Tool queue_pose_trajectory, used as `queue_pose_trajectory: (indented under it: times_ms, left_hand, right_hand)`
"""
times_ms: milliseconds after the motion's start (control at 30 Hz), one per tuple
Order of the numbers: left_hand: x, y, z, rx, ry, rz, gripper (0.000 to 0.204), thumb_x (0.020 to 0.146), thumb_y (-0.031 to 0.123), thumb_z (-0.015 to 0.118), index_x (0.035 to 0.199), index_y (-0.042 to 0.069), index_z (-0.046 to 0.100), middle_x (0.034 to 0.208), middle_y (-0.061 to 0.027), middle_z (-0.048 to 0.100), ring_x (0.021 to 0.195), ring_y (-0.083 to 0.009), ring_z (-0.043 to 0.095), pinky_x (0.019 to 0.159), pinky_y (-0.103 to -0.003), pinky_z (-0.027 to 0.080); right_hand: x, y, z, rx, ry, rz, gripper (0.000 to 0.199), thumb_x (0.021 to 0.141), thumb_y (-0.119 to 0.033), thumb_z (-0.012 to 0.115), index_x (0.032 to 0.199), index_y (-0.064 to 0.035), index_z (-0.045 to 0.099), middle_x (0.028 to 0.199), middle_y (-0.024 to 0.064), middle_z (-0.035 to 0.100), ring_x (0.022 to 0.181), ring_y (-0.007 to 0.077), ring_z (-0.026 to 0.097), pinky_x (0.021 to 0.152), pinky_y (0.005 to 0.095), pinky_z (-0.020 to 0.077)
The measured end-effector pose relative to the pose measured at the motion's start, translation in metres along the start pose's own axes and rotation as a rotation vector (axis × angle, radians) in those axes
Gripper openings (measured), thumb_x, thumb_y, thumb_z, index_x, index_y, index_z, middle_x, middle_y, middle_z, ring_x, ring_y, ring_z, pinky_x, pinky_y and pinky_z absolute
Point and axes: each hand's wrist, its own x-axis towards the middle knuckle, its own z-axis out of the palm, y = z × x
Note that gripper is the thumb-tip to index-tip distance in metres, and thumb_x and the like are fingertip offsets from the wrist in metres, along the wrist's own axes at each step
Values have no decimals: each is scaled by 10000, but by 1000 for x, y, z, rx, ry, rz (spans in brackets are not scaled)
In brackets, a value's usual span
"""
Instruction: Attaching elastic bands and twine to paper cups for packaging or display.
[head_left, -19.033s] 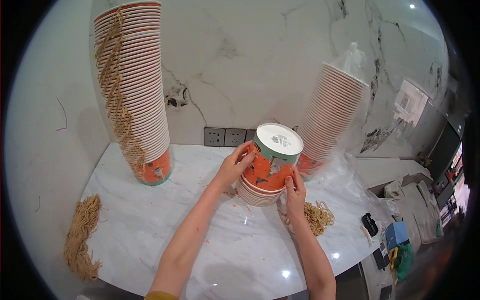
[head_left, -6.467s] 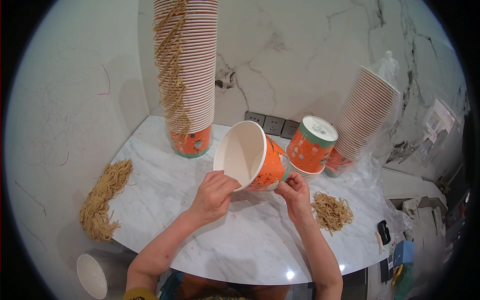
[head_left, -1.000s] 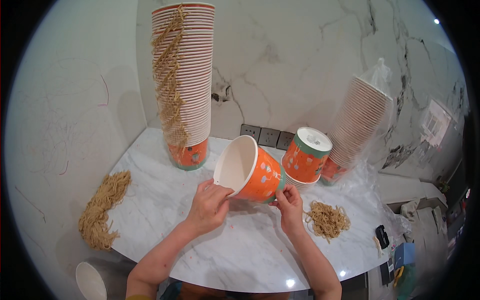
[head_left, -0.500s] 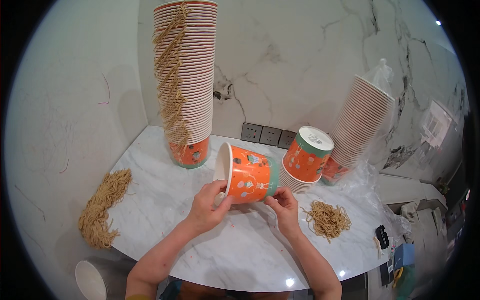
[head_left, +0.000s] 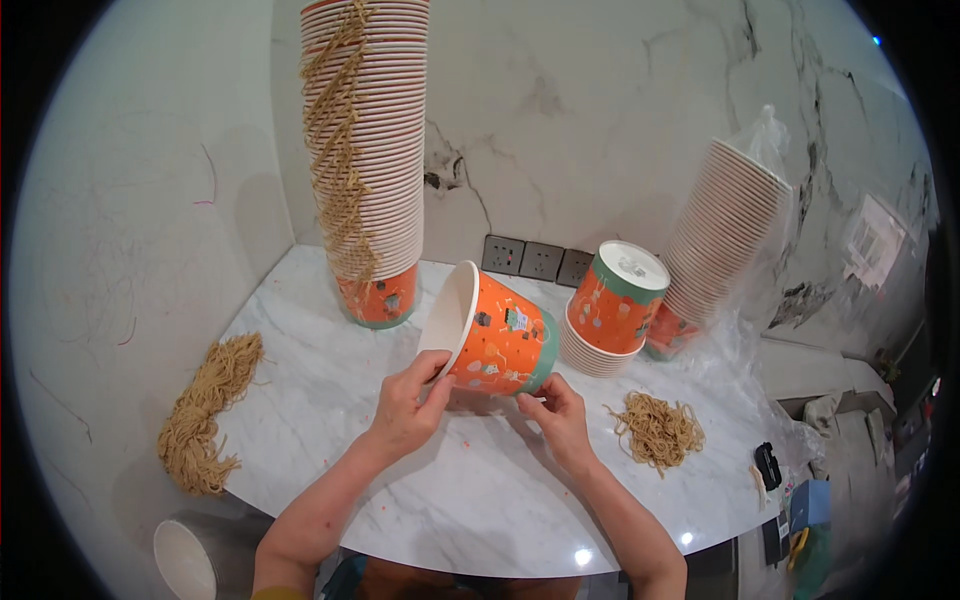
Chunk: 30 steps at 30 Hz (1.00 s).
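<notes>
Paper bucket (head_left: 505,335): orange ground, scattered small figures in pale and dark tones, green band round the base, white rim and inside; upturned bucket (head_left: 610,315): same orange and green, white bottom; tall stack (head_left: 390,150): white rims striped thinly in red, orange and green at foot; strand bundle (head_left: 210,415): tan; tabletop (head_left: 450,515): white, grey-veined; back wall (head_left: 600,110): pale, darker marble veining; sockets (head_left: 541,260): dark grey.

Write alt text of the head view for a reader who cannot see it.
A left hand grips the rim of a tilted orange paper bucket while the right hand touches its green base, over a marble-patterned table. Behind stand a tall bucket stack draped with tan strands, a short stack topped by an upturned bucket, and another stack in clear plastic.
</notes>
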Motion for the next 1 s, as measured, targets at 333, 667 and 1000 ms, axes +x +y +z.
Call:
queue_pose_trajectory:
  times_ms: [333, 667, 1000]
  left_hand:
    - [5, 11, -3, 97, -18, 166, 236, 853, -60, 620, 1080, -4, 651, 921, -131, 685, 816, -309, 670, 736, -367, 533]
    - [7, 12, -7, 348, -71, 348, 335, 770, -90, 584, 1059, 57, 669, 906, -60, 664, 886, -266, 643, 1009, -477, 409]
    - [7, 10, -4, 430, -133, 372, 408, 695, -92, 580, 1057, 71, 677, 959, -59, 637, 956, -257, 629, 1087, -514, 373]
  right_hand:
    - [-5, 2, 8, -358, -35, -3, 262, 963, -209, 675, 1090, 20, 668, 845, 84, 688, 749, 140, 623, 670, 297, 505]
    - [-14, -26, 16, -1148, -416, 21, 384, 945, -373, 612, 790, -32, 693, 768, 185, 705, 770, 388, 685, 706, 495, 521]
    - [-16, -35, 13, -1161, -495, 30, 329, 952, -337, 621, 865, -24, 667, 831, 174, 714, 849, 368, 694, 731, 494, 524]
